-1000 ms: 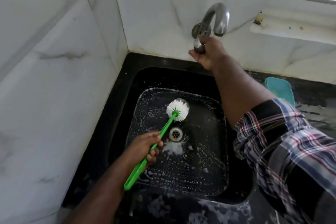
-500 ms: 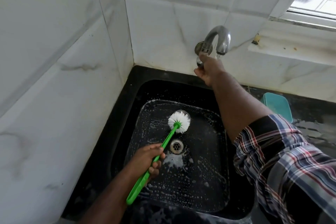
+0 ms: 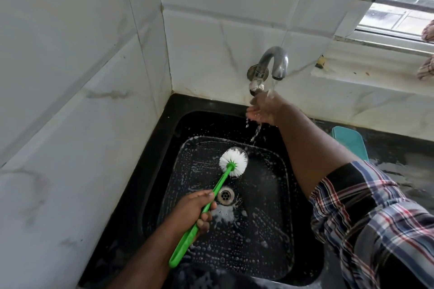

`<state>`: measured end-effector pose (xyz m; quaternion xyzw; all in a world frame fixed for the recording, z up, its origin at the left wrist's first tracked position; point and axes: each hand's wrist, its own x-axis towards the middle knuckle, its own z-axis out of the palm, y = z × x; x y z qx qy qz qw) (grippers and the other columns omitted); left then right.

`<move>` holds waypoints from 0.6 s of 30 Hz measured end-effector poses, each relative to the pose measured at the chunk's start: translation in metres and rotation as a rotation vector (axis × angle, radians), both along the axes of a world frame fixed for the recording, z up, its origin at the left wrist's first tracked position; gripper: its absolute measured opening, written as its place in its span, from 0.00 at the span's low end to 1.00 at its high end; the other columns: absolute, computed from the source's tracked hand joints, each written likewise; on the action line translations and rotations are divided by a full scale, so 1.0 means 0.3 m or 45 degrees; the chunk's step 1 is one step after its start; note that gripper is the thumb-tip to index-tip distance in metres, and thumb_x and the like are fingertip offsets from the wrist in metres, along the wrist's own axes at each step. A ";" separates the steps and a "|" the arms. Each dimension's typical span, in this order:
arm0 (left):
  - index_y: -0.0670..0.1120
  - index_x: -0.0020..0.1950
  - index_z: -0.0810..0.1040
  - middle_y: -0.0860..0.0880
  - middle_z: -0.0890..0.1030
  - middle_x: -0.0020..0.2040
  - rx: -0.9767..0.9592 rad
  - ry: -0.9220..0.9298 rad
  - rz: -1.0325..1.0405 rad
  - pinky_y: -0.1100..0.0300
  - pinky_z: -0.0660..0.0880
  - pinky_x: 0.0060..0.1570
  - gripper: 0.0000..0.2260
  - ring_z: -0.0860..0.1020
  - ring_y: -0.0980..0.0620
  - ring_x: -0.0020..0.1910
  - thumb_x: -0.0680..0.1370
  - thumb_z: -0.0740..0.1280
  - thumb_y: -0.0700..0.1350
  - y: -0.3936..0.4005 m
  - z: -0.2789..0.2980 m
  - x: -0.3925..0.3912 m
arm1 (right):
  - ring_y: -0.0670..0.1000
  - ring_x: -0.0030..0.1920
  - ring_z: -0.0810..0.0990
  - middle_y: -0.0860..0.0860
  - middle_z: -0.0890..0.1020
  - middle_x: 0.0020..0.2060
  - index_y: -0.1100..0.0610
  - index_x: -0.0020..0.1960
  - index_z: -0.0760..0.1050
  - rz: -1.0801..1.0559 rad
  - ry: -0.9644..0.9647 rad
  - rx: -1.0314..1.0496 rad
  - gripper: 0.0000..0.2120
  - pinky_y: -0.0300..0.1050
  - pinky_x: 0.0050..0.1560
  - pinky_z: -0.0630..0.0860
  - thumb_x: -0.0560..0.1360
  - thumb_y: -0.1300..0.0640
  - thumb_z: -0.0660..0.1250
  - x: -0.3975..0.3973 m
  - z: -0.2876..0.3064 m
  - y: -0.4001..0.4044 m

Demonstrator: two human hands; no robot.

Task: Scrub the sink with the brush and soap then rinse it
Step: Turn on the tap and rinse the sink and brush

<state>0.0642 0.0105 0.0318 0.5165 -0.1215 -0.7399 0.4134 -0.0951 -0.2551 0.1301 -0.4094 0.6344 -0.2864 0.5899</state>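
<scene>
A black sink (image 3: 303, 230) fills the corner, its floor covered in soap suds around the metal drain (image 3: 226, 195). My left hand (image 3: 193, 209) grips the green handle of a brush (image 3: 220, 183); its round white bristle head rests on the sink floor behind the drain. A chrome tap (image 3: 273, 63) on the back wall runs water. My right hand (image 3: 265, 108) is cupped, fingers apart, under the stream just below the spout, and water drips off it into the sink.
White marble tiles rise close on the left and at the back. A teal soap dish (image 3: 350, 141) lies on the wet black counter right of the sink. A window sill (image 3: 375, 77) runs along the upper right.
My right hand has let go of the tap's knob and dropped under the spout; water now flows over it. The brush and left hand have hardly moved.
</scene>
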 end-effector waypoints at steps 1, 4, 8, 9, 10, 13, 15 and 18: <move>0.38 0.57 0.75 0.46 0.75 0.37 -0.003 -0.009 -0.003 0.71 0.60 0.18 0.07 0.64 0.57 0.24 0.82 0.62 0.40 -0.002 0.001 -0.002 | 0.60 0.57 0.81 0.65 0.78 0.56 0.69 0.64 0.70 0.109 0.040 0.059 0.14 0.47 0.39 0.84 0.80 0.68 0.57 -0.010 0.009 0.019; 0.39 0.58 0.75 0.45 0.74 0.38 -0.027 -0.066 -0.026 0.70 0.61 0.18 0.08 0.65 0.56 0.23 0.83 0.60 0.41 -0.013 0.002 -0.003 | 0.62 0.56 0.82 0.67 0.80 0.57 0.69 0.63 0.72 0.405 0.098 0.146 0.15 0.52 0.54 0.81 0.79 0.71 0.56 -0.037 0.048 0.073; 0.43 0.65 0.73 0.44 0.76 0.38 -0.102 -0.165 -0.116 0.68 0.64 0.20 0.11 0.67 0.56 0.22 0.83 0.59 0.38 -0.031 0.007 -0.008 | 0.59 0.50 0.83 0.64 0.82 0.55 0.68 0.59 0.75 0.570 0.261 0.079 0.16 0.50 0.53 0.81 0.81 0.64 0.52 -0.049 0.100 0.115; 0.44 0.65 0.73 0.44 0.76 0.38 -0.121 -0.186 -0.140 0.68 0.65 0.20 0.12 0.68 0.56 0.22 0.83 0.59 0.38 -0.034 0.011 -0.011 | 0.60 0.50 0.83 0.64 0.82 0.54 0.67 0.59 0.76 0.591 0.302 0.064 0.17 0.50 0.52 0.82 0.81 0.62 0.52 -0.053 0.109 0.118; 0.44 0.65 0.73 0.44 0.77 0.38 -0.138 -0.205 -0.160 0.67 0.66 0.20 0.12 0.69 0.56 0.23 0.83 0.60 0.37 -0.035 0.017 -0.014 | 0.60 0.50 0.84 0.65 0.82 0.54 0.68 0.59 0.75 0.589 0.315 0.043 0.17 0.50 0.50 0.82 0.81 0.62 0.52 -0.059 0.118 0.119; 0.45 0.66 0.73 0.44 0.79 0.42 -0.204 -0.274 -0.204 0.65 0.69 0.21 0.13 0.73 0.55 0.26 0.82 0.62 0.37 -0.027 0.038 -0.009 | 0.58 0.45 0.82 0.67 0.80 0.57 0.70 0.61 0.74 0.473 0.247 -0.060 0.16 0.47 0.46 0.82 0.81 0.64 0.53 -0.073 0.141 0.120; 0.48 0.67 0.72 0.44 0.80 0.45 -0.260 -0.377 -0.263 0.65 0.69 0.22 0.15 0.73 0.56 0.26 0.81 0.63 0.38 -0.021 0.051 0.000 | 0.60 0.50 0.83 0.66 0.80 0.57 0.70 0.61 0.75 0.465 0.270 -0.073 0.16 0.52 0.52 0.81 0.81 0.64 0.53 -0.072 0.156 0.132; 0.51 0.68 0.72 0.45 0.81 0.47 -0.325 -0.490 -0.294 0.65 0.67 0.21 0.18 0.72 0.56 0.25 0.80 0.65 0.38 -0.016 0.064 0.011 | 0.60 0.53 0.84 0.62 0.83 0.52 0.67 0.57 0.77 0.547 0.358 -0.069 0.17 0.56 0.57 0.80 0.80 0.62 0.52 -0.058 0.179 0.151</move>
